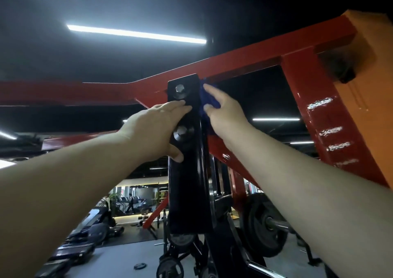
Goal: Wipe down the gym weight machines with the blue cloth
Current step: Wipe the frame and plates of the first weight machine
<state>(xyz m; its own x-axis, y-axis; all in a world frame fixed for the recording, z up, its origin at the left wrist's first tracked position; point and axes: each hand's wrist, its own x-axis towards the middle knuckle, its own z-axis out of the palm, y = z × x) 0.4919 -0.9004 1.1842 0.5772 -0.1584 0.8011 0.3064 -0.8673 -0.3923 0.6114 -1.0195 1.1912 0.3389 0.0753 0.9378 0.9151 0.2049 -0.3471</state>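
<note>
Right hand (225, 111): presses blue cloth (207, 99) against black arm's (189, 171) right edge; arm runs vertical
Left hand (155, 126): fingers spread, steadying arm's front

- A long ceiling light (136, 34) glows at upper left on a dark ceiling.
- A weight plate (258, 224) sits on a bar at lower right.
- A small plate (139, 266) lies on the grey floor, near.
- Treadmills (133, 202) stand far off, left of centre.
- A dark bench (95, 222) at lower left.

Gym, red machine frame (244, 58), weight plate (263, 224), treadmills (131, 203)
</note>
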